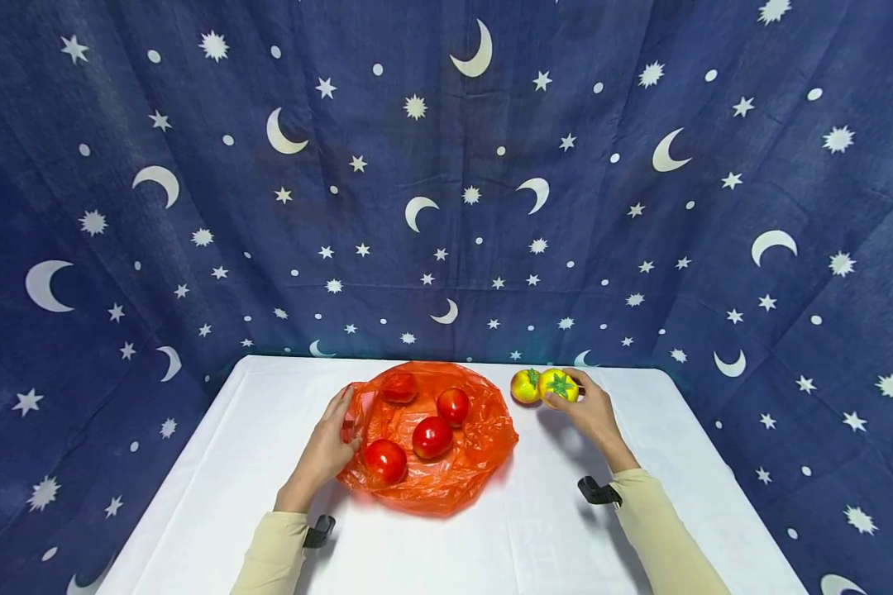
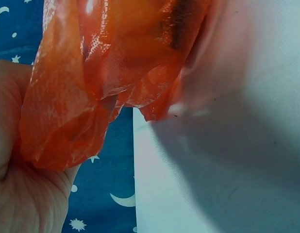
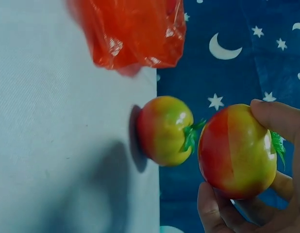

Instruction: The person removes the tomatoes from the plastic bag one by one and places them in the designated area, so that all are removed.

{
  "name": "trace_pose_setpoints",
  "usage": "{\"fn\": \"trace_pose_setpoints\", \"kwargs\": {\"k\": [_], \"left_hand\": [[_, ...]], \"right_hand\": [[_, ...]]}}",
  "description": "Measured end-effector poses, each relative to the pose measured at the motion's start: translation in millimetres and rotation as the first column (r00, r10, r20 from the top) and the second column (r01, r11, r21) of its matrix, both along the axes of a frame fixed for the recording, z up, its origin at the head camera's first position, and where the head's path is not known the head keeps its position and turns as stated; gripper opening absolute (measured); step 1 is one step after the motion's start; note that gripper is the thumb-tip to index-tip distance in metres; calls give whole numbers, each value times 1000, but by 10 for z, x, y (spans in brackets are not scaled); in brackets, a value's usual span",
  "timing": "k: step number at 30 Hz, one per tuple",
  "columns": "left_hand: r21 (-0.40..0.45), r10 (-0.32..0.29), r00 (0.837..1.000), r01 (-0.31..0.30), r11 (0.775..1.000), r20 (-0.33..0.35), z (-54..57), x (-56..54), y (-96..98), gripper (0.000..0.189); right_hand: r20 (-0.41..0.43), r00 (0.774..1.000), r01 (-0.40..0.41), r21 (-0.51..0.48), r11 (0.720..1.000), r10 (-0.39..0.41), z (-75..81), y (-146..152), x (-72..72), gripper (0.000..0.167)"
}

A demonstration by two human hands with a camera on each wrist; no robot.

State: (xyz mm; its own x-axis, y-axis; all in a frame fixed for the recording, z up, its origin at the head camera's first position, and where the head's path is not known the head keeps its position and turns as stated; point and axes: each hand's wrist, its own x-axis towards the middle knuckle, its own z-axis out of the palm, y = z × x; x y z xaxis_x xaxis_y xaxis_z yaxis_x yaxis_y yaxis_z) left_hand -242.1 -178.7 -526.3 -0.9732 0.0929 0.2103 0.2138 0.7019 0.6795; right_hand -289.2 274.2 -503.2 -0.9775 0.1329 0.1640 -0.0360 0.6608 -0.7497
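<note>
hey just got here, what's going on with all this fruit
A person is handling fruit at a white table. The left hand holds the side of an open red bag, with several red fruits in it. The right hand holds a yellow-and-red fruit above the table. A second fruit like it sits on the table beside the bag.

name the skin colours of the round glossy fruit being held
The round glossy fruit: yellow and red, clearest in the right wrist view.
</note>
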Motion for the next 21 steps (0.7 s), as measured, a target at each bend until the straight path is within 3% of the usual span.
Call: {"fn": "trace_pose_setpoints", "kwargs": {"k": [13, 21], "left_hand": [[3, -11, 1000, 11, 1000, -3, 4, -3, 7, 94], [-2, -9, 1000, 9, 1000, -12, -7, 3, 12, 94]], "right_hand": [[117, 989, 103, -105, 989, -91, -117, 179, -91, 73], [154, 979, 151, -101, 983, -134, -218, 252, -191, 76]]}}
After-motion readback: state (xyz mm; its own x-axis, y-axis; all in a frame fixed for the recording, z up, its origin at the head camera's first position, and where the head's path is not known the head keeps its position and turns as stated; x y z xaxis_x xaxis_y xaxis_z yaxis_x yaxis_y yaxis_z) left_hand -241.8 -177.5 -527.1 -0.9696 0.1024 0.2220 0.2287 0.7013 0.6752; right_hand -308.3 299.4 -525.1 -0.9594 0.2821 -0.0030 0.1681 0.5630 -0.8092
